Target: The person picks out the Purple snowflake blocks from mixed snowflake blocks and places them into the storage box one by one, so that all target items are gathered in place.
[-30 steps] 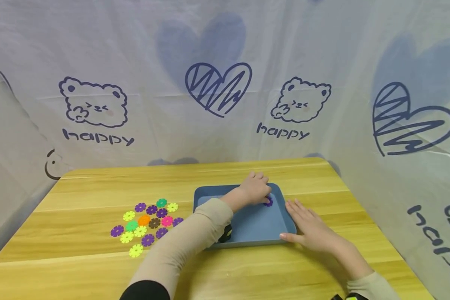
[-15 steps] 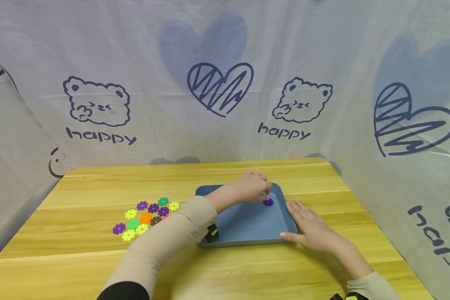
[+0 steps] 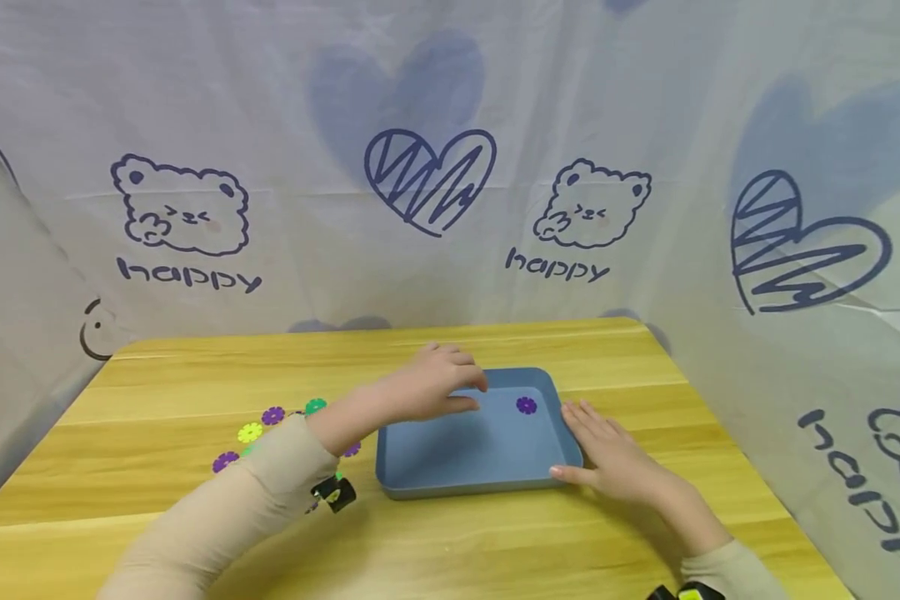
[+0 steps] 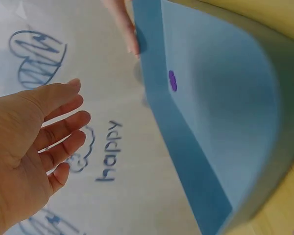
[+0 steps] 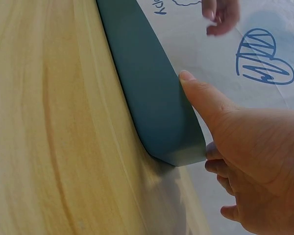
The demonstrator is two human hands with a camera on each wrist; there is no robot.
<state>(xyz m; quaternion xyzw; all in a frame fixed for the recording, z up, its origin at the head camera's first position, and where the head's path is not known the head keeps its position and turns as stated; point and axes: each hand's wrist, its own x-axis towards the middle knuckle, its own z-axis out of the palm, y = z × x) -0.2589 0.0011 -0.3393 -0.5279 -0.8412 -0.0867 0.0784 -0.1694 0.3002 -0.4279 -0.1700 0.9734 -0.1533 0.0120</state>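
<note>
In the head view a blue-grey tray (image 3: 457, 454) lies on the table with one purple flower-shaped disc (image 3: 526, 405) inside, near its right side. My left hand (image 3: 431, 385) hovers over the tray's left part, its fingers loosely bent and holding nothing; the left wrist view shows that hand (image 4: 34, 142) empty, with the purple disc (image 4: 172, 81) apart from it. My right hand (image 3: 615, 454) rests against the tray's right side, fingers extended. In the right wrist view the thumb of my right hand (image 5: 255, 156) touches the tray's rim (image 5: 179, 88).
Left of the tray, several coloured discs, among them a yellow one (image 3: 250, 432) and a purple one (image 3: 225, 462), lie on the wooden table (image 3: 450, 550), partly hidden by my left forearm. A printed white cloth (image 3: 307, 167) hangs behind the table.
My left hand has let go of the purple disc in the tray and moved left, away from it. My right hand stays at the tray's side.
</note>
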